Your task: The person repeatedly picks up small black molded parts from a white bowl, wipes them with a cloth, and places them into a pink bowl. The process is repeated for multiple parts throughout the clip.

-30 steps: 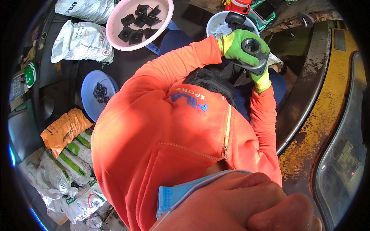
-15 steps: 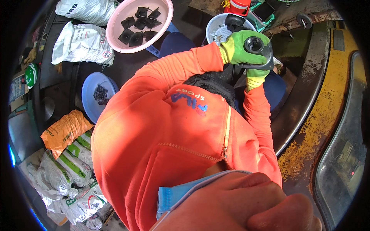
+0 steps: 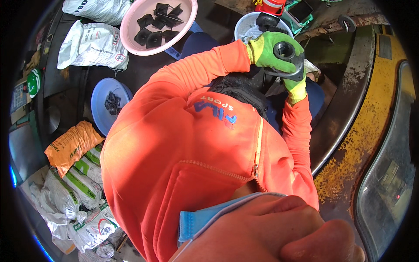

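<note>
A black moulded part (image 3: 285,51) with a round, open collar and a flat flange is held up in front of me. My left hand (image 3: 265,51), in a green and yellow glove, wraps over it, fingers and thumb around the collar. From below, my right hand (image 3: 295,86), gloved alike, touches the flange; its fingers are mostly hidden under the part. Just beyond the hands, a white perforated basket (image 3: 245,29) holds a similar dark piece (image 3: 267,20).
A pink basin (image 3: 126,32) and a blue basin (image 3: 99,100) on the left hold several black pieces. White sacks (image 3: 89,46) and an orange bag (image 3: 74,146) lie farther left. At right runs a rusty yellow machine frame (image 3: 345,161). A red container (image 3: 269,6) stands behind the basket.
Both hands have shifted slightly with the black part, and its collar sits a little lower in the picture. The right hand and forearm have moved a little to the right.
</note>
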The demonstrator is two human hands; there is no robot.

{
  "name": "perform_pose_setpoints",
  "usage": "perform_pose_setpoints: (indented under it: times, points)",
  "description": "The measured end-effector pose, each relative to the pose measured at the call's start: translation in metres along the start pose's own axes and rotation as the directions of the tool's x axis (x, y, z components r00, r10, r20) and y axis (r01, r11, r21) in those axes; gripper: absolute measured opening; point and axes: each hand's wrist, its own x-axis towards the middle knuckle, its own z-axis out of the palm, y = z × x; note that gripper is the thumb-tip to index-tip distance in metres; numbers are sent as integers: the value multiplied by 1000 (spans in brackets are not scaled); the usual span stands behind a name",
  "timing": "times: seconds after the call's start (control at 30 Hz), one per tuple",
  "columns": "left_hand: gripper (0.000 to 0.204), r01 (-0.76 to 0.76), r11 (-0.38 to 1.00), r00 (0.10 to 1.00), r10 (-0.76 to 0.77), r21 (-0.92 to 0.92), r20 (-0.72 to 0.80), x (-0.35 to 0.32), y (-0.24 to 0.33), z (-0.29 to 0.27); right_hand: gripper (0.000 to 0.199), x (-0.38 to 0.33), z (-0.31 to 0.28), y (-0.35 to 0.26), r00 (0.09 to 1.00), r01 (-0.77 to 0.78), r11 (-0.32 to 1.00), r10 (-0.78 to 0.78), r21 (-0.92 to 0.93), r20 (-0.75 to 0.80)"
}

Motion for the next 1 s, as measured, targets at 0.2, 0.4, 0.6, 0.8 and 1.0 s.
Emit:
perform_pose_setpoints:
  times: [0.2,0.4,0.6,0.8,1.0]
  points:
    - [55,40,995,936,-5,-94,351,-4,3,-15,54,-23,17,19,973,-221,773,131,595,191]
    - [58,32,986,851,59,-163,522,4,3,-22,53,-29,36,8,982,-176,692,74,700,174]
    - [61,-65,998,963,59,15,262,27,-6,-35,45,3,14,3,927,-307,766,375,564,-5]
    - [45,-5,998,980,-7,-62,-197,4,3,15,44,2,36,-14,899,-93,990,36,-109,-437]
    - [39,-91,996,981,86,-18,-176,1,12,19,27,13,19,-29,904,-30,999,18,-21,-426]
